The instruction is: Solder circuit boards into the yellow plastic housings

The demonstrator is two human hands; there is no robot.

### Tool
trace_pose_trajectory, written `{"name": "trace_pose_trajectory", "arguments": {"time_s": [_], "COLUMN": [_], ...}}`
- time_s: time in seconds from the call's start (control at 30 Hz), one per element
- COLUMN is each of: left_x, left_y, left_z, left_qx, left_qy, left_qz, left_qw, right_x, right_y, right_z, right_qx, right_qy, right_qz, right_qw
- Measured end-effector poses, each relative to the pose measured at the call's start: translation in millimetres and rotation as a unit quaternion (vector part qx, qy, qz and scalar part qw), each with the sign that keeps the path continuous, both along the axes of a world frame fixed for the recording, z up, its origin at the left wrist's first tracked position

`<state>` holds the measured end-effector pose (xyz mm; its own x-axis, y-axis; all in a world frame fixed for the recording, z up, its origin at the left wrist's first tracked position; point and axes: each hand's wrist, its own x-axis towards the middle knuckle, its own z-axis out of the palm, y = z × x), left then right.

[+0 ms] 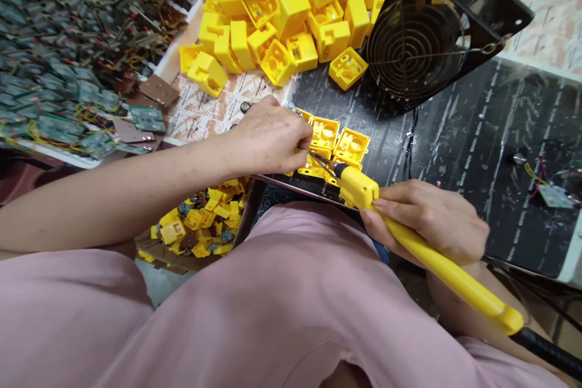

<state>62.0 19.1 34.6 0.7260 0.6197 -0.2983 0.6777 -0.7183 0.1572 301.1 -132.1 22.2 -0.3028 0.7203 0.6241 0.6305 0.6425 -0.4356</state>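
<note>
a black mat [459, 194] lies on the patterned bench top [195, 109], bearing a grilled fan [416, 51], open yellow cases [352, 145] and a wired circuit board [555, 196]; beyond it, yellow housings [291, 15] lie heaped.

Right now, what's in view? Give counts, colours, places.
Open casings: at least four, yellow, centre.
Soldering iron: one, yellow, tip at casings.
Box-shaped housings: dozens, yellow, heaped at far side.
Axial fan: one, black, right of heap.
Tray: one, white-rimmed, left.
Circuit boards: uncountably many, green and brown, heaped in tray.
Wired board: one, pale green, far right.
Round metal parts: at least two, silvery, centre and right.
Mat: one, black, under casings.
Patterned sheet: count unclear, white and brown, under housings.
Carton: one, brown, lower left.
Loose parts: many, mostly yellow, in carton.
Shirt: one, pink, bottom.
Left grip: one, bare, over casings; contents hidden.
Right grip: one, bare, around soldering iron.
</note>
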Motion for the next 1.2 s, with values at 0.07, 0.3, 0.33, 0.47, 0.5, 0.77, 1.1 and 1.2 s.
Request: {"name": "trace_pose_trajectory", "arguments": {"time_s": [0.07,0.3,0.33,0.47,0.5,0.77,1.1,1.2], "left_x": [0,-1,-1,0,0,-29,-36,-33], "left_y": [0,0,0,1,1,-11,-20,-18], "left_z": [0.8,0.3,-0.1,-1.1,-1.2,-10.3,-33.5,-27.4], "left_qx": [-0.004,0.001,0.004,0.009,0.011,0.077,0.063,0.049], "left_qy": [-0.003,-0.008,-0.01,0.003,0.008,-0.101,-0.238,-0.223], "left_qz": [0.003,0.001,-0.003,-0.009,-0.009,-0.035,0.002,0.002], "left_qw": [1.0,1.0,1.0,1.0,1.0,0.991,0.969,0.974], "right_x": [3,13,13,12,11,14,13,17], "right_y": [-1,-2,-2,-4,-6,-21,-8,-16], "right_z": [1.6,3.7,2.8,-0.5,-0.8,-13.1,-12.2,-6.1], "right_qx": [-0.016,-0.004,-0.005,0.005,0.004,-0.03,0.009,-0.044], "right_qy": [0.009,0.066,0.066,0.091,0.097,0.088,0.138,0.101], "right_qz": [-0.007,-0.01,-0.011,-0.033,-0.036,-0.135,-0.054,-0.093], "right_qw": [1.0,0.998,0.998,0.995,0.995,0.986,0.989,0.99]}}
